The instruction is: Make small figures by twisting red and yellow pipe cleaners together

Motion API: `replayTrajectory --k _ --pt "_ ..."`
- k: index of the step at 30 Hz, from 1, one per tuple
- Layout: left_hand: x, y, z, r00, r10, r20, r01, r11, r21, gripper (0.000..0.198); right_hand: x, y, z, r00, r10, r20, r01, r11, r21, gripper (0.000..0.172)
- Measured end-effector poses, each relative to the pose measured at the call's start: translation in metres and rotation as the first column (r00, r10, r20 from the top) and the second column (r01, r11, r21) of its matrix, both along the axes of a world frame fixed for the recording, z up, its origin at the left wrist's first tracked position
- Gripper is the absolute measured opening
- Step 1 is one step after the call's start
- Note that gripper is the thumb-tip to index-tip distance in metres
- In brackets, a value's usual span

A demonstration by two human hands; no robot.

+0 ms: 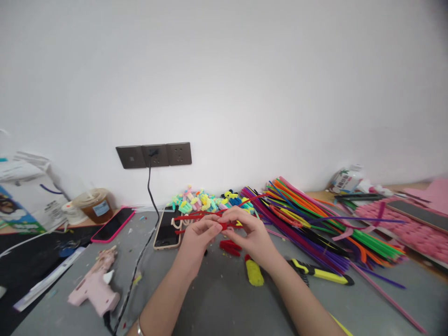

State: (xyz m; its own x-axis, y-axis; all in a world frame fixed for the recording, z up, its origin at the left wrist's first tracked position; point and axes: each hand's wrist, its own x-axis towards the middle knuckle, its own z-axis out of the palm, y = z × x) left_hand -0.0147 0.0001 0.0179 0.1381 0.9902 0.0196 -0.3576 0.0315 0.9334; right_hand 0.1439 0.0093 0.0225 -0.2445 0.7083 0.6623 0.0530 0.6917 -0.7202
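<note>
- You're holding a small red piece [224, 226] between both hands, over the desk [217, 303].
- Left hand [199, 235]: fingers are pinching it, gap narrow. Right hand [249, 228]: fingers are curling over and gripping the other side.
- Status: looks partway, my judgement. Long red stems [189, 216] are sticking out leftward; can't tell which are joining the piece, your fingers are covering it.
- Looks shaped: folded red bit [230, 248] and fuzzy yellow piece [255, 273] are lying near your hands.
- Remaining, probably: those two are sitting apart, not joined to the held piece.
- Loose pipe cleaners [308, 219] are lying right; pliers [325, 274] and glue gun [95, 287] are sitting unheld.
</note>
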Motion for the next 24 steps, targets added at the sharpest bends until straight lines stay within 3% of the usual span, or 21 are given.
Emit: replayTrajectory --k 6,12,14,24 --pt "-0.0007 -0.0005 0.0001 0.998 -0.054 0.011 0.054 0.998 -0.029 0.026 -0.0001 0.0000 0.0009 1.000 -0.001 0.019 0.001 1.000 0.017 0.008" --pt "-0.0018 0.0008 -0.0037 0.983 -0.097 0.159 0.116 0.986 -0.116 0.027 0.0012 0.0010 -0.0044 0.999 0.007 -0.048 -0.012 0.993 -0.116 0.026" --pt "-0.0019 0.0013 -0.0044 0.977 -0.110 0.181 0.132 0.985 -0.114 0.028 0.0012 0.0013 -0.0044 0.998 0.011 -0.068 -0.020 0.991 -0.129 0.024" --pt "-0.0008 0.0004 -0.0045 0.968 -0.111 0.223 0.144 0.980 -0.135 0.028 0.0013 0.0046 -0.0071 0.994 -0.107 -0.010 0.108 0.993 0.044 0.009"
